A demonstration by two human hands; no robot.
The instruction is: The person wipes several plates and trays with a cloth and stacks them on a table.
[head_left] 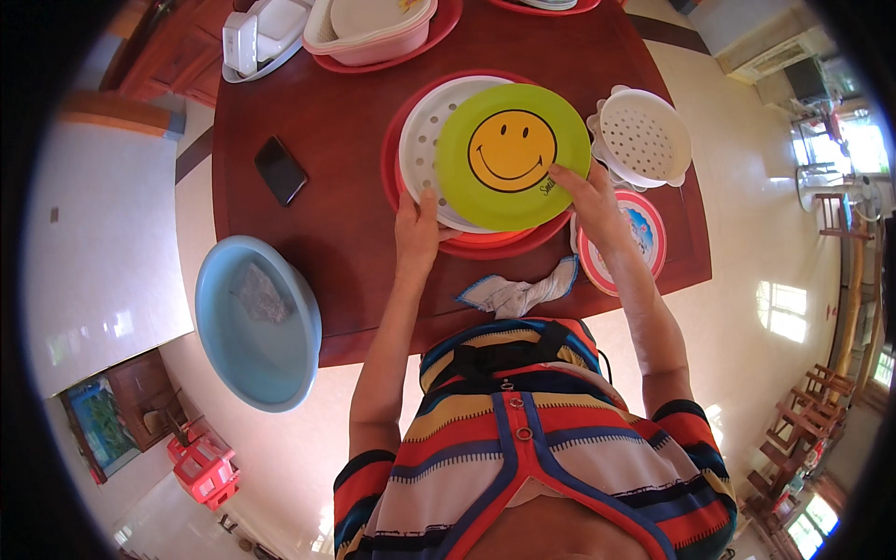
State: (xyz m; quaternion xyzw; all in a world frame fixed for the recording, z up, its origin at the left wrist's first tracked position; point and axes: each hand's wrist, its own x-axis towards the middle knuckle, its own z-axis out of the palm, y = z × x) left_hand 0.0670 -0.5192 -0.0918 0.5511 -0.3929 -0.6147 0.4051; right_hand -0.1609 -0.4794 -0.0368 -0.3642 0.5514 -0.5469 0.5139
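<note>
My right hand [595, 207] grips the lower right rim of a round green plate [464, 191], its thumb on top. A yellow smiley face fills the plate's middle. Left of and beneath the green plate is a white plate with holes [425, 140], partly covered by it. My left hand [419, 227] is closed on the lower left rim of that white plate, thumb on top and fingers reaching underneath. Both plates are over a larger red round tray [504, 245], with an orange-red piece showing between. How the lower layers touch is hidden.
A cream perforated basket [644, 140] and a pink-rimmed round lid [651, 229] are at the right. A crumpled cloth [518, 291] lies near the front edge. Leftward are a phone [280, 171] and a blue basin [308, 350] holding a plastic bag. Pink tubs [369, 47] stand behind.
</note>
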